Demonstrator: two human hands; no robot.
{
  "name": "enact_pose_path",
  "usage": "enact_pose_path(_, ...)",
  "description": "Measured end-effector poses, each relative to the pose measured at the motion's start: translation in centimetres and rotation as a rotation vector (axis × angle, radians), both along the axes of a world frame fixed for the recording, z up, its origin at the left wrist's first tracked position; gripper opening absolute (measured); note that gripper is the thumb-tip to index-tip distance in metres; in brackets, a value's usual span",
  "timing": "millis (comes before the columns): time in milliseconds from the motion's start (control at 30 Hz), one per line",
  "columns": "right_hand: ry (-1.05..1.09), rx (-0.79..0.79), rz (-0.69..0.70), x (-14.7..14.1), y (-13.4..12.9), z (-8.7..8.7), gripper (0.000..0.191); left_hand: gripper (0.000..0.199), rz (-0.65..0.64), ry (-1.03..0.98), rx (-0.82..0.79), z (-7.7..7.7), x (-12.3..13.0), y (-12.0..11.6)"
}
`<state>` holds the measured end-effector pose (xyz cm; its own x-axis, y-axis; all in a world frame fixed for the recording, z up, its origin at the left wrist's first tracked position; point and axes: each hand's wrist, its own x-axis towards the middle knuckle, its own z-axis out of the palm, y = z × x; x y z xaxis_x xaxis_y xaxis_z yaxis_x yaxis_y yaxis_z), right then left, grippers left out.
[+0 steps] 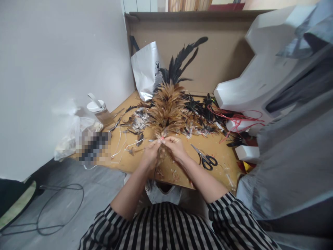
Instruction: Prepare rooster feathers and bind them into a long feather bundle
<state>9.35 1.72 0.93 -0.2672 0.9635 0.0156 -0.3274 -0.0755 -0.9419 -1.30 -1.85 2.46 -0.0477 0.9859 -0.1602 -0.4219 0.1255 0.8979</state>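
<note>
Left hand [151, 151], right hand [177, 148] equally near, grips pinched narrow on reddish base of long brown-and-black feather plume [168, 104]; long axis runs away from body.

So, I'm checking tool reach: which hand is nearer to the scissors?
Right. The right hand is at the base of the feather bundle, left of the scissors without touching them; the left hand is beside the right, farther left.

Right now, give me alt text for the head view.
The left hand and right hand pinch the reddish base of a tall brown-and-black feather bundle over a littered tabletop. Scissors lie right of the hands; a silvery bag stands behind.
</note>
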Motion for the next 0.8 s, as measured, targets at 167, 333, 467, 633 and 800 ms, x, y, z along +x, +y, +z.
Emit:
enact_pose_path(167,-0.075,0.127,0.042,0.2,0.1,0.5,0.024,0.033,-0.068,0.097,0.106,-0.2,-0.4,-0.2)
enact_pose_path(333,-0.271,0.202,-0.063,0.0,0.3,0.5,0.022,0.034,0.019,0.146,0.102,-0.8,-0.7,0.1)
enact_pose_path(467,-0.344,0.179,-0.122,-0.2,0.2,0.5,0.022,0.035,0.121,0.147,0.076,-0.9,-0.7,0.5)
enact_pose_path(633,-0.316,0.246,-0.123,-0.3,-0.7,0.7,0.023,0.037,0.127,0.154,0.02,-1.4,-0.4,0.7)
enact_pose_path(800,-0.323,0.284,-0.007,0.1,-0.8,1.1,0.023,0.037,0.128,0.114,-0.017,-2.0,-0.4,0.6)
